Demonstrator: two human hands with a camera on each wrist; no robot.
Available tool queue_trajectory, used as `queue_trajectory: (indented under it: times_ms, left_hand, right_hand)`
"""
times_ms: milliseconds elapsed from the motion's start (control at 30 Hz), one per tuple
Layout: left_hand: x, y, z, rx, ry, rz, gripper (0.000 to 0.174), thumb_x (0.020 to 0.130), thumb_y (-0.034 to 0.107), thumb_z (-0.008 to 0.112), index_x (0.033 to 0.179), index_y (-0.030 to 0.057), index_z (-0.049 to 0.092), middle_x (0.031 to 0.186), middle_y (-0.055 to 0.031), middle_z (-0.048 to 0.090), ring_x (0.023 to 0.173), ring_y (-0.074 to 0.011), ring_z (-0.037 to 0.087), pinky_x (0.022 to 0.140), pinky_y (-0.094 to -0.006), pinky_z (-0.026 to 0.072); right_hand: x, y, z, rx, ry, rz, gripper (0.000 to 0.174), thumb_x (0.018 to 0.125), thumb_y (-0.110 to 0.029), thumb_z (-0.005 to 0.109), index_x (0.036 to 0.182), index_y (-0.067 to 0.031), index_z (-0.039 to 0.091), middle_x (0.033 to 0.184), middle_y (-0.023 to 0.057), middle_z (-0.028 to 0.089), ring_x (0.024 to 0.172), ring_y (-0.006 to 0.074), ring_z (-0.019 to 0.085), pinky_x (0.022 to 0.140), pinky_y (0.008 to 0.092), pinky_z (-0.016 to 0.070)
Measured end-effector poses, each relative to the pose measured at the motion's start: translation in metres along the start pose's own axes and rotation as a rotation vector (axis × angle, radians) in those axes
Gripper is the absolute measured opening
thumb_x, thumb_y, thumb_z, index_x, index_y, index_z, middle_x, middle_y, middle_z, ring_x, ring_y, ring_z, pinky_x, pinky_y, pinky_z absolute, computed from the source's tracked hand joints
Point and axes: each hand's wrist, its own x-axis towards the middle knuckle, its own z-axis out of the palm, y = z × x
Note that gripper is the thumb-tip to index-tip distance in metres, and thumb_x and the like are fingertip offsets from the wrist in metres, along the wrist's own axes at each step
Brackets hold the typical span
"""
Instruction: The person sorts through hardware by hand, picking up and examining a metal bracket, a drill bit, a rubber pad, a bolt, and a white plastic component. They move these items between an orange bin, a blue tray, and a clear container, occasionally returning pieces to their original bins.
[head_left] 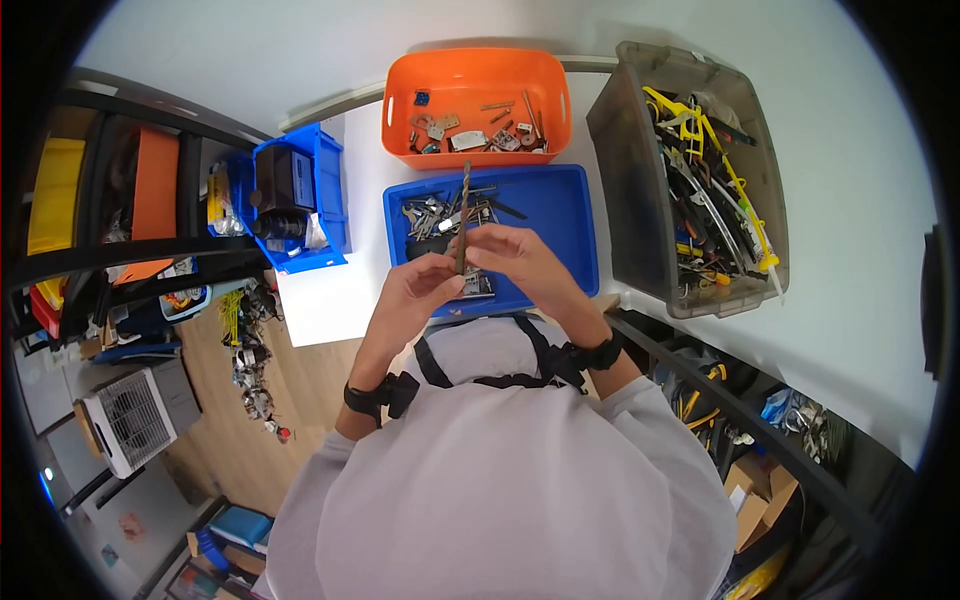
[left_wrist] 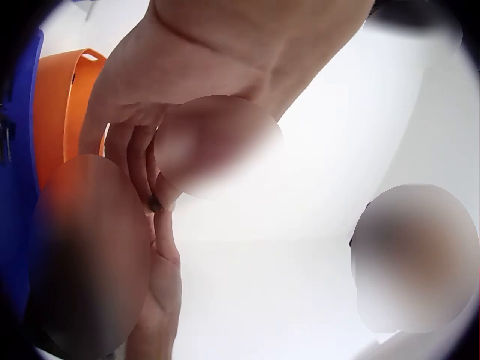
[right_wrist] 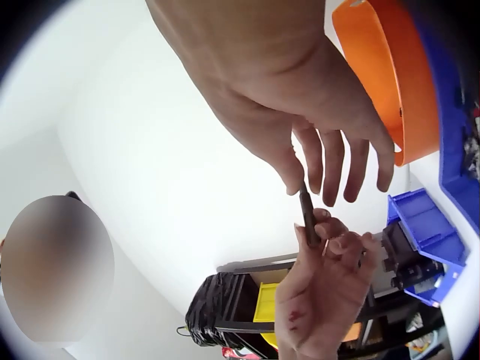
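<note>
Above the blue tray, both hands hold a long, dark drill bit with a spiral tip pointing away from the body. The left hand pinches its lower end between thumb and fingers. The right hand has its thumb and index finger on the bit just above. In the right wrist view the bit spans from the right hand to the left hand. The left wrist view shows the left hand close up, the bit mostly hidden. Metal parts lie in the tray's left half.
An orange bin with small hardware stands behind the blue tray. At the right is a grey bin full of tools. Blue bins stand at the left, beside a black shelf rack. Another shelf is at the lower right.
</note>
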Motion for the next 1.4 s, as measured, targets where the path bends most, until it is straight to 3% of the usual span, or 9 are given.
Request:
queue_trajectory:
  times_ms: [300,600,767,833,967,1067,1133,1233,1400]
  left_hand:
    - [0.002,-0.013,-0.008,0.372,0.193,0.033,0.027,0.094,0.018,0.072,0.111,-0.0029,0.073,0.094,-0.0118,0.076,0.084,-0.0164,0.072,0.080,-0.0294,0.0550]
    - [-0.027,-0.047,-0.076,0.544,0.363,0.022,0.030,0.096,0.024,0.070,0.110,-0.0020,0.074,0.095,-0.0145,0.077,0.090,-0.0206,0.075,0.083,-0.0306,0.0552]
    - [-0.035,-0.054,-0.079,0.549,0.405,-0.012,0.028,0.095,0.022,0.071,0.110,-0.0023,0.073,0.096,-0.0153,0.076,0.090,-0.0210,0.075,0.082,-0.0314,0.0555]
    - [-0.036,-0.054,-0.078,0.563,0.407,-0.014,0.028,0.095,0.021,0.071,0.110,-0.0023,0.073,0.096,-0.0154,0.076,0.090,-0.0211,0.075,0.082,-0.0315,0.0555]
    - [-0.042,-0.055,-0.074,0.602,0.397,-0.012,0.028,0.094,0.019,0.071,0.111,-0.0024,0.072,0.097,-0.0166,0.076,0.091,-0.0225,0.075,0.083,-0.0322,0.0557]
    - [-0.047,-0.057,-0.076,0.598,0.414,-0.009,0.028,0.094,0.019,0.071,0.112,-0.0024,0.071,0.099,-0.0175,0.076,0.092,-0.0240,0.075,0.083,-0.0327,0.0558]
    - [-0.051,-0.059,-0.077,0.590,0.432,-0.024,0.028,0.094,0.019,0.071,0.112,-0.0022,0.071,0.099,-0.0178,0.076,0.092,-0.0241,0.075,0.084,-0.0328,0.0559]
    - [-0.056,-0.061,-0.078,0.589,0.462,-0.036,0.029,0.094,0.020,0.071,0.113,-0.0022,0.071,0.099,-0.0182,0.076,0.093,-0.0242,0.075,0.084,-0.0327,0.0559]
    - [-0.061,-0.067,-0.081,0.579,0.480,-0.028,0.028,0.094,0.019,0.071,0.114,-0.0012,0.071,0.097,-0.0164,0.076,0.090,-0.0228,0.074,0.081,-0.0324,0.0561]
  right_hand:
    - [0.014,0.014,-0.008,-0.081,0.113,-0.011,0.025,0.092,-0.012,0.073,0.113,0.0014,0.068,0.109,0.0088,0.071,0.102,0.0168,0.067,0.094,0.0294,0.0494]
    - [0.025,0.011,-0.108,-0.273,0.405,0.045,0.031,0.089,-0.016,0.076,0.113,0.0034,0.069,0.101,0.0075,0.073,0.094,0.0134,0.068,0.086,0.0244,0.0506]
    - [0.073,0.010,-0.183,-0.500,0.552,0.086,0.039,0.082,-0.021,0.082,0.111,0.0030,0.073,0.094,0.0107,0.075,0.086,0.0169,0.070,0.078,0.0313,0.0530]
    - [0.102,0.011,-0.216,-0.804,0.553,0.091,0.040,0.078,-0.021,0.083,0.110,0.0016,0.074,0.093,0.0151,0.076,0.085,0.0254,0.072,0.076,0.0373,0.0542]
    - [0.133,0.000,-0.223,-1.016,0.678,0.086,0.044,0.075,-0.021,0.085,0.111,-0.0004,0.072,0.095,0.0180,0.075,0.092,0.0353,0.072,0.086,0.0493,0.0523]
    - [0.147,-0.012,-0.201,-1.239,0.927,0.094,0.047,0.077,-0.014,0.084,0.118,0.0000,0.067,0.104,0.0212,0.074,0.107,0.0364,0.069,0.102,0.0489,0.0489]
    - [0.158,-0.010,-0.202,-1.457,0.995,0.059,0.049,0.079,-0.013,0.083,0.121,-0.0017,0.060,0.105,0.0216,0.073,0.111,0.0396,0.066,0.114,0.0634,0.0321]
    - [0.170,-0.003,-0.215,-1.451,0.992,0.099,0.052,0.079,-0.012,0.083,0.122,-0.0009,0.055,0.104,0.0226,0.073,0.111,0.0399,0.066,0.116,0.0714,0.0178]
    - [0.181,0.023,-0.233,-1.616,1.035,0.009,0.062,0.083,-0.020,0.080,0.131,0.0038,0.049,0.100,0.0240,0.073,0.126,0.0393,0.057,0.118,0.0700,0.0117]
